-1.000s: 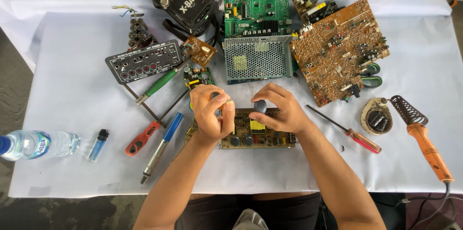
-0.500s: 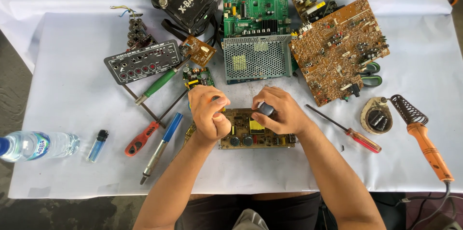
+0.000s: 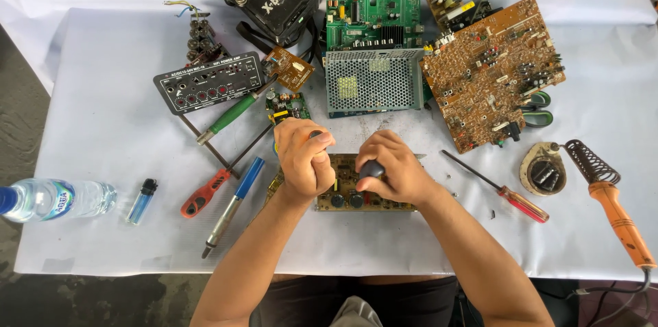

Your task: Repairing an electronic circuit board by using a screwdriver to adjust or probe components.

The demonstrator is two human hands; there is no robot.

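Note:
A small brown circuit board (image 3: 343, 193) with black knobs along its near edge lies on the white table cover (image 3: 110, 121) in front of me. My left hand (image 3: 301, 159) is curled in a fist over the board's left end, with a small dark part (image 3: 315, 134) showing at the thumb. My right hand (image 3: 397, 175) rests on the board's right half and grips a dark rounded object (image 3: 371, 170). The two hands nearly touch. What lies under the palms is hidden.
Left of the hands lie a green-handled screwdriver (image 3: 233, 113), a red-handled one (image 3: 202, 197) and a blue-handled tool (image 3: 236, 190). Behind are a mesh-cased power supply (image 3: 373, 83), a green board (image 3: 370, 15) and a large brown board (image 3: 490, 70). A red screwdriver (image 3: 522, 203) and an orange soldering iron (image 3: 617, 217) lie right.
Both hands have drawn closer together and lower onto the small board. The left hand has closed from a pinch into a fist. The right hand has turned the dark object downward.

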